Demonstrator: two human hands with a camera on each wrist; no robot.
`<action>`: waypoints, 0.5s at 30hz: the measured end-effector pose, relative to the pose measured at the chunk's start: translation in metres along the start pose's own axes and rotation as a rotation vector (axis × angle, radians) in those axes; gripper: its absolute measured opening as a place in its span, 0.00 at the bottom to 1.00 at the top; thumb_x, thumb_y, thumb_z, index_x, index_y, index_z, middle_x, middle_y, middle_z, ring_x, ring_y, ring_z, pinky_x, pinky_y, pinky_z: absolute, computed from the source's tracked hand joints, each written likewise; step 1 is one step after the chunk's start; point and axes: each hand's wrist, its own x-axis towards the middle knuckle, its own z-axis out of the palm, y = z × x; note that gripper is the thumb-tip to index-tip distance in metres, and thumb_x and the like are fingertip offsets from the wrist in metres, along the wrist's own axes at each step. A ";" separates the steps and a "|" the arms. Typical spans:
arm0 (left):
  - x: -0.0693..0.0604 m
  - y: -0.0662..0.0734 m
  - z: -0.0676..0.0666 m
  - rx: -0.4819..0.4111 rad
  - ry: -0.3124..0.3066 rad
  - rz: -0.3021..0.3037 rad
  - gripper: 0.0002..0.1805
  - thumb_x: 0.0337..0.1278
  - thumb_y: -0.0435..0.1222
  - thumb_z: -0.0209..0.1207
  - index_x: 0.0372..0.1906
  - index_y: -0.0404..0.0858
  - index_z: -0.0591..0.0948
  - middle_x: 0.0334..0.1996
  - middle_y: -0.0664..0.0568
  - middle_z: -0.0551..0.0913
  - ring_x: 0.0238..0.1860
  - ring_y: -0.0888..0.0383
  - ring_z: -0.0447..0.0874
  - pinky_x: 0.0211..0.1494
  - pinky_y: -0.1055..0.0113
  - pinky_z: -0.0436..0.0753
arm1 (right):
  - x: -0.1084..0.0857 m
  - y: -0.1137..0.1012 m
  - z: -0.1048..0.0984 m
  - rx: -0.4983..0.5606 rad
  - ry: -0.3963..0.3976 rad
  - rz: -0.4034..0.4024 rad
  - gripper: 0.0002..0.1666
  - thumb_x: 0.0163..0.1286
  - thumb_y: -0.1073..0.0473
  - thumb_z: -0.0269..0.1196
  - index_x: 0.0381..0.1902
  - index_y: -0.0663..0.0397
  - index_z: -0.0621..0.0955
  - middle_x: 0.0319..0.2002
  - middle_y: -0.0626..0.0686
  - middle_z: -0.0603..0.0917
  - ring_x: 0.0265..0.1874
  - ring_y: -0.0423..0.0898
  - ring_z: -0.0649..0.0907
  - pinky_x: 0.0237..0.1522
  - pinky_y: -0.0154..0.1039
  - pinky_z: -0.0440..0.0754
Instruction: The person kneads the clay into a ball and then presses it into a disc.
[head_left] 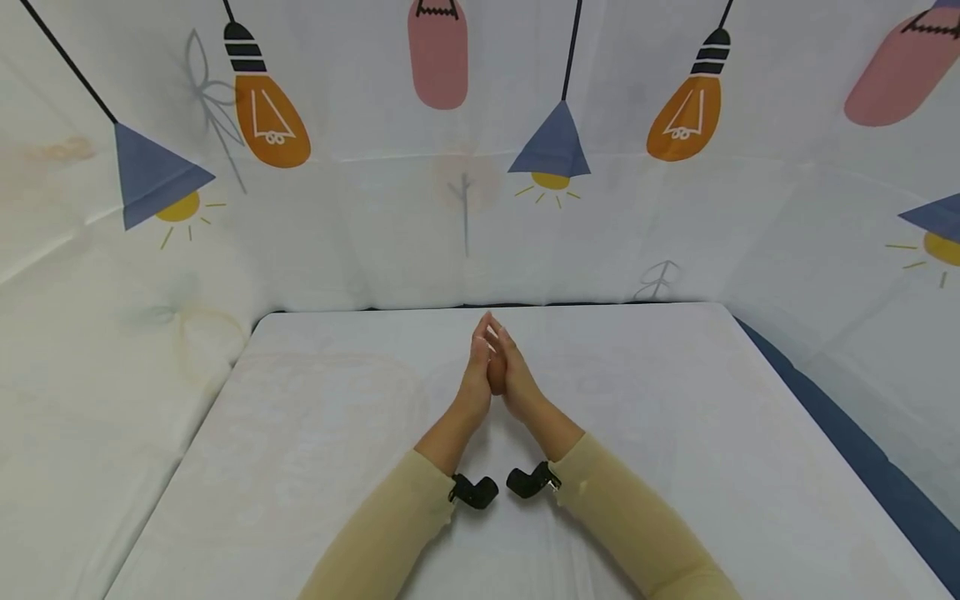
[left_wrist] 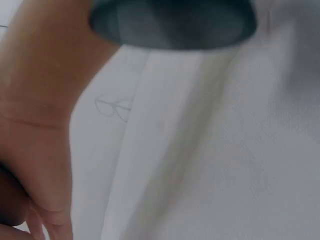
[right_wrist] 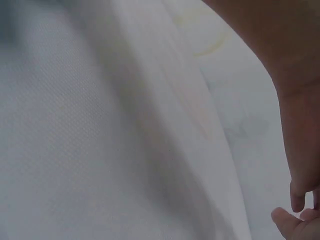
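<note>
In the head view my left hand [head_left: 474,385] and right hand [head_left: 521,385] meet over the white table [head_left: 337,433], near its far side. Their fingertips touch at the top and point away from me. The fingers look mostly straight, with a small gap between the palms, and no object is seen in either hand. The left wrist view has part of the left hand [left_wrist: 40,165] along its left edge. Along the right edge of the right wrist view is the right hand [right_wrist: 305,140], with several fingertips low in the corner.
Each wrist wears a small black camera, the left one [head_left: 476,492] and the right one [head_left: 528,481], close together above the table. Behind the table hangs a white cloth [head_left: 360,225] printed with lamps and bulbs. Dark blue material [head_left: 840,417] lies beyond the right edge.
</note>
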 end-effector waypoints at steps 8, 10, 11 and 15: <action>0.006 -0.004 -0.006 0.095 0.093 0.018 0.54 0.57 0.79 0.26 0.81 0.50 0.50 0.80 0.51 0.46 0.78 0.46 0.45 0.73 0.35 0.45 | -0.010 -0.004 0.006 -0.004 -0.060 -0.032 0.38 0.79 0.35 0.34 0.80 0.42 0.56 0.77 0.59 0.58 0.76 0.55 0.58 0.74 0.57 0.54; 0.007 -0.006 -0.009 0.123 0.099 -0.002 0.55 0.54 0.80 0.26 0.80 0.50 0.50 0.77 0.46 0.54 0.76 0.45 0.51 0.73 0.36 0.47 | -0.011 -0.005 0.006 0.003 -0.079 -0.036 0.41 0.79 0.33 0.33 0.80 0.46 0.55 0.76 0.60 0.60 0.76 0.55 0.58 0.74 0.56 0.53; 0.007 -0.006 -0.011 0.133 0.102 -0.013 0.56 0.53 0.81 0.26 0.80 0.50 0.49 0.77 0.44 0.54 0.76 0.44 0.51 0.73 0.35 0.47 | -0.012 -0.007 0.006 0.009 -0.095 -0.038 0.42 0.79 0.32 0.32 0.81 0.48 0.54 0.76 0.61 0.60 0.76 0.55 0.58 0.74 0.56 0.52; 0.007 -0.011 -0.017 0.162 0.099 -0.027 0.58 0.54 0.80 0.24 0.81 0.46 0.48 0.76 0.41 0.53 0.77 0.44 0.49 0.74 0.37 0.46 | -0.016 -0.016 0.005 0.034 -0.155 -0.038 0.51 0.74 0.23 0.32 0.81 0.51 0.50 0.77 0.63 0.58 0.76 0.55 0.56 0.74 0.59 0.48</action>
